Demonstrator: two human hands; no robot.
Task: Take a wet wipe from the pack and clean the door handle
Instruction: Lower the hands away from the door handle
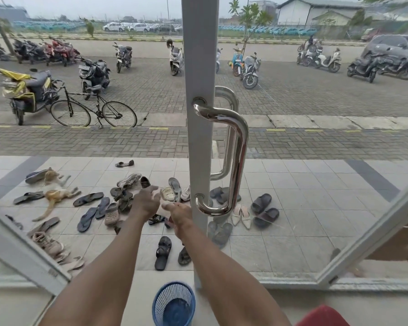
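Note:
A shiny chrome door handle (236, 158) curves down the white frame (198, 67) of a glass door in front of me. My left hand (146, 201) is stretched forward, fingers apart, holding nothing, left of the handle's lower end. My right hand (180, 214) reaches out beside it, just left of the handle's bottom mount, its fingers extended with nothing visible in them. No wet wipe or pack shows in the head view.
A blue mesh basket (173, 304) stands on the floor below my arms. A red object (323, 316) sits at the bottom right. Several sandals and shoes (163, 252) lie on the tiles outside, beyond them a bicycle (94, 109) and parked scooters.

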